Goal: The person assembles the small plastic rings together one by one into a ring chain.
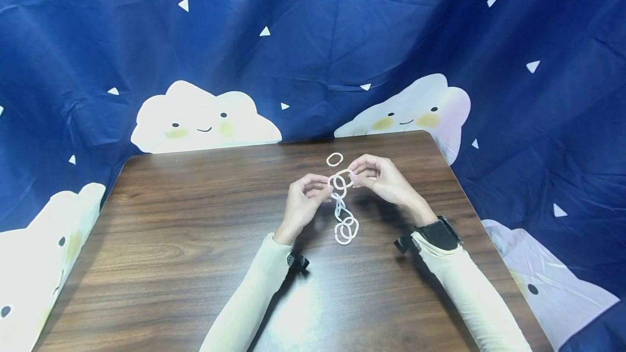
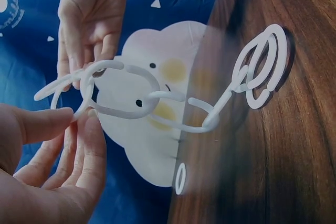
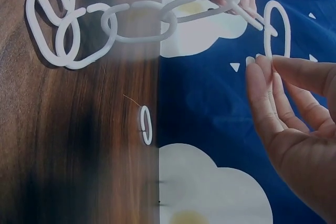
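Note:
A chain of white oval plastic links [image 2: 123, 114] hangs from my left hand [image 1: 303, 202], whose thumb and fingertips pinch a link near its upper end. Its lower links [image 3: 34, 30] lie bunched on the table. To the right of it, my right hand [image 1: 383, 178] pinches a single white link [image 3: 287, 32] between thumb and fingertips. That link overlaps the chain's top link in the right wrist view. Small gaps show in several of the links. Both hands are raised over the table, close together.
One loose white link [image 1: 328, 159] lies on the brown wood-grain table [image 1: 195, 243], just beyond the hands. A blue curtain [image 1: 313, 58] with white clouds and triangles hangs behind the table and along its sides. Dark bands [image 1: 440, 232] sit at the wrists.

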Demonstrator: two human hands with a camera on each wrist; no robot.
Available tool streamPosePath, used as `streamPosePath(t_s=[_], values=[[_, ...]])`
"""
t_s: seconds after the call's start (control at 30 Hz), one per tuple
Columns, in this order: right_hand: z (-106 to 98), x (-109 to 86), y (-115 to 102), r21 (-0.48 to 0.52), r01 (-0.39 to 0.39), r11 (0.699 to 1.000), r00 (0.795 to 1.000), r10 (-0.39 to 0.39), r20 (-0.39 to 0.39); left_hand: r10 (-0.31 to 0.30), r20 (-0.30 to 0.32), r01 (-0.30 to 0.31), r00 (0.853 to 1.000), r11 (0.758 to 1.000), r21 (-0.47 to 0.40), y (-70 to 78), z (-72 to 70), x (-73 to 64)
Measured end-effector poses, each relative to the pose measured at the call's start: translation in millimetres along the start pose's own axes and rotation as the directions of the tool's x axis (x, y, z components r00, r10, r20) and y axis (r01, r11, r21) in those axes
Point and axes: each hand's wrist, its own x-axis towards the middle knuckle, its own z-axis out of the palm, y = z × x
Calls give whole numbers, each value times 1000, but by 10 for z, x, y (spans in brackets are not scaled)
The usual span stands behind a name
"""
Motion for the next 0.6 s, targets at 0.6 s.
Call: streamPosePath(t_s=[0.6], values=[[40, 7, 22, -6, -7, 1000, 1000, 7, -2, 1, 9, -1, 1000, 1000, -10, -21, 17, -7]])
